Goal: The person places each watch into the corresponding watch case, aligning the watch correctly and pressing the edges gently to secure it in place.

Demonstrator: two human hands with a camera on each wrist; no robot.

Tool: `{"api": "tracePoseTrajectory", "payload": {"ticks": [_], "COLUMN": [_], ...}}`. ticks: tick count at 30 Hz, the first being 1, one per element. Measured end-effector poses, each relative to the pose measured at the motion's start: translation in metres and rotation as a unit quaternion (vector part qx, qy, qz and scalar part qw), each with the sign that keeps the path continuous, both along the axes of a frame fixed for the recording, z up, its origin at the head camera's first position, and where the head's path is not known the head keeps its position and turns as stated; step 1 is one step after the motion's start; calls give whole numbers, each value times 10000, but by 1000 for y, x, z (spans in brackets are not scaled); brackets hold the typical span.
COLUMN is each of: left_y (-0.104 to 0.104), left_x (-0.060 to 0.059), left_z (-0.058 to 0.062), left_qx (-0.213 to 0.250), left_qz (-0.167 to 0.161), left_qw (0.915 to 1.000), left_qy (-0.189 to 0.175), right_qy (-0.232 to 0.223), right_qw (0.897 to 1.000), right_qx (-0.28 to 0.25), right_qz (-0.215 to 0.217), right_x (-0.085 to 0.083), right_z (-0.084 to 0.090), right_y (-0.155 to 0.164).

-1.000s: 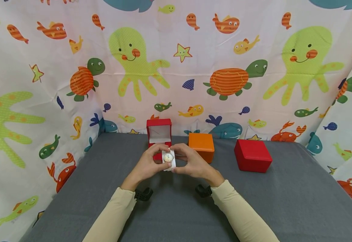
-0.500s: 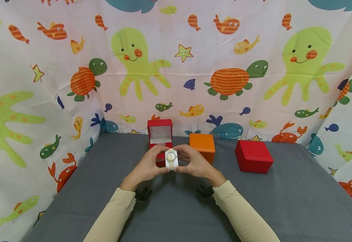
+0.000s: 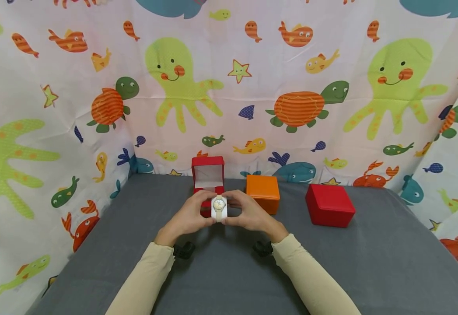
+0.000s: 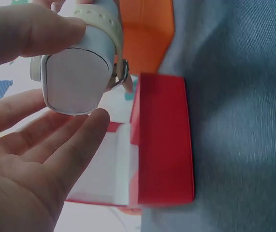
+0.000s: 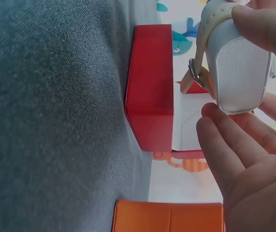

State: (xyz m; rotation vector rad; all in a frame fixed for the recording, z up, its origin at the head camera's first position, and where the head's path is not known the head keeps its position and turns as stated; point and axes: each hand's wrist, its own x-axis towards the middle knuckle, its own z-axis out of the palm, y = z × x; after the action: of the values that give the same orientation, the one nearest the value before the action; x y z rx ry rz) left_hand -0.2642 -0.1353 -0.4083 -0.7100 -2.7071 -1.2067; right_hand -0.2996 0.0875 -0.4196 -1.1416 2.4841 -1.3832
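A wristwatch (image 3: 218,204) with a cream strap and pale dial is wrapped round a white watch cushion (image 4: 75,79). Both hands hold the cushion by its ends, the left hand (image 3: 189,215) from the left and the right hand (image 3: 250,213) from the right. Thumbs lie on the near side and fingers on the far side. In the right wrist view the strap's buckle (image 5: 194,72) hangs at the underside of the cushion. Just behind the hands stands an open red watch box (image 3: 208,168), its lid raised to show a white lining; the hands hide part of its base.
An orange box (image 3: 263,192) stands closed just right of the open box. Farther right is a closed red box (image 3: 329,204). Dark grey cloth (image 3: 229,280) covers the table, and a curtain with sea animals (image 3: 236,43) hangs behind it.
The left thumb has moved off the watch face to the cushion's end, and the whole strap front now shows. The cushion has shifted slightly, right and then back left.
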Motion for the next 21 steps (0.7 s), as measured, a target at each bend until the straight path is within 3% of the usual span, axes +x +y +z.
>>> {"api": "tracePoseTrajectory", "payload": {"ticks": [16, 21], "left_y": [-31, -38], "left_x": [-28, -35], "left_z": [-2, -3], "left_qx": [-322, -328], "left_qz": [218, 258], "left_qw": [9991, 9984], "left_qy": [-138, -380], "right_qy": [248, 225], "right_qw": [9979, 9975], "right_qx": [565, 621], "right_qz": [-218, -264], "right_x": [-26, -33], "right_z": [1, -3], "right_y": [-38, -49]}}
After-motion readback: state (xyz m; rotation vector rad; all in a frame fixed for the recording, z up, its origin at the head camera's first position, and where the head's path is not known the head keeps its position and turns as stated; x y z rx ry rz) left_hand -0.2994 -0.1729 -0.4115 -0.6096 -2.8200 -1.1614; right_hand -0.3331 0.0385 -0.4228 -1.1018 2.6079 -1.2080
